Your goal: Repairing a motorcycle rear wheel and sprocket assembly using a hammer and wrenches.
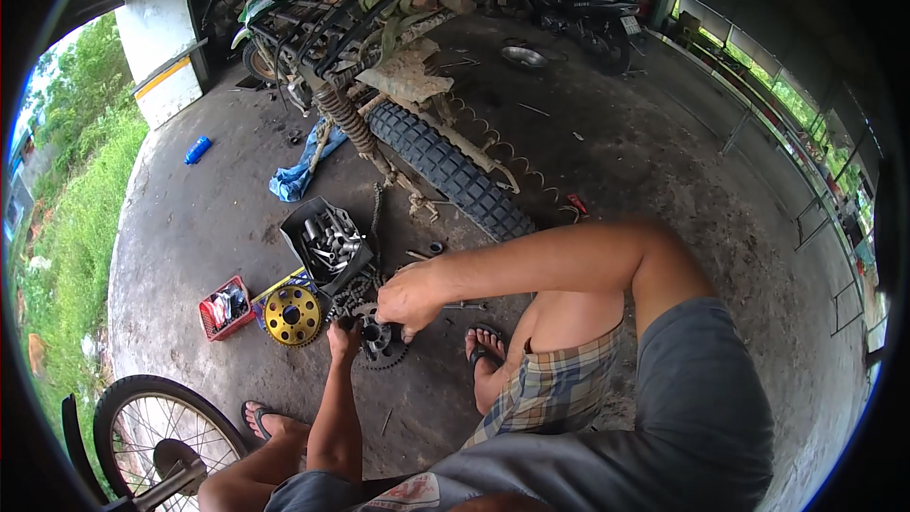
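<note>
A dark toothed rear sprocket with a grey hub (381,345) lies low over the ground between my hands. My left hand (343,338) is closed at the sprocket's left side, around something dark that I cannot make out. From the right, my right hand (411,298) reaches over the hub's upper edge with curled fingers; what it grips is hidden beneath it. A greasy drive chain (354,296) lies heaped just beyond my hands. Close by on the left rests a gold sprocket (292,316) with round holes.
A black tray of sockets and tools (329,245) stands beyond the chain, a red basket (226,309) to the left. Ahead is a motorbike with a knobby tyre (445,169). A spoked wheel (171,436) stands at lower left. A blue cloth (305,169) and blue bottle (197,150) lie farther off.
</note>
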The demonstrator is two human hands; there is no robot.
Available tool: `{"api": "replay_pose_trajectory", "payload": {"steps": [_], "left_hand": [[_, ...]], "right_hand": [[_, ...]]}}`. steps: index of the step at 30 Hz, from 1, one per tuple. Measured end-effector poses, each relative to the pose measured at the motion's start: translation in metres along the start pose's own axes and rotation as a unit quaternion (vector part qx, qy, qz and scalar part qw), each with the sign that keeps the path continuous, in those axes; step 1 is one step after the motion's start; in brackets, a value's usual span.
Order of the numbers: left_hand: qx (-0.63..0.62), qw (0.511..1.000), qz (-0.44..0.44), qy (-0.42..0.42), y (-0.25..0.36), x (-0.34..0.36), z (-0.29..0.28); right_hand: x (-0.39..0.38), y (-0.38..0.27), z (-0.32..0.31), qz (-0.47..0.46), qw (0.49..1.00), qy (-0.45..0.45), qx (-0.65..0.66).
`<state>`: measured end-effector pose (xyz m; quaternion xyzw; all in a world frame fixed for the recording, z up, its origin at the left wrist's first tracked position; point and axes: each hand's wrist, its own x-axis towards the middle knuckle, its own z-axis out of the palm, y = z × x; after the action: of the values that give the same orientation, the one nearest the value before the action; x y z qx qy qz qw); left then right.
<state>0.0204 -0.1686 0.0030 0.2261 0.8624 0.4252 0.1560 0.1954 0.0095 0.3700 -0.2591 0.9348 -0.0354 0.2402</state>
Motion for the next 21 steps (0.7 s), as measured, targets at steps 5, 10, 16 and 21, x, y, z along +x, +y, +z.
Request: {"api": "replay_pose_trajectory", "payload": {"steps": [5,10,16,21], "left_hand": [[0.035,0.999,0.013,-0.023,0.002,0.003,0.015],[-0.001,0.999,0.043,-0.008,0.019,0.000,0.010],[-0.023,0.995,0.095,0.030,0.028,0.003,0.008],[-0.118,0.989,0.075,0.046,0.027,0.007,0.015]], "right_hand": [[-0.023,-0.004,-0.007,-0.003,0.995,0.058,0.083],[-0.030,0.017,-0.003,0.049,0.995,0.037,0.084],[-0.036,0.029,0.000,0.052,0.993,0.022,0.104],[-0.034,0.038,-0.004,0.054,0.989,0.028,0.132]]}}
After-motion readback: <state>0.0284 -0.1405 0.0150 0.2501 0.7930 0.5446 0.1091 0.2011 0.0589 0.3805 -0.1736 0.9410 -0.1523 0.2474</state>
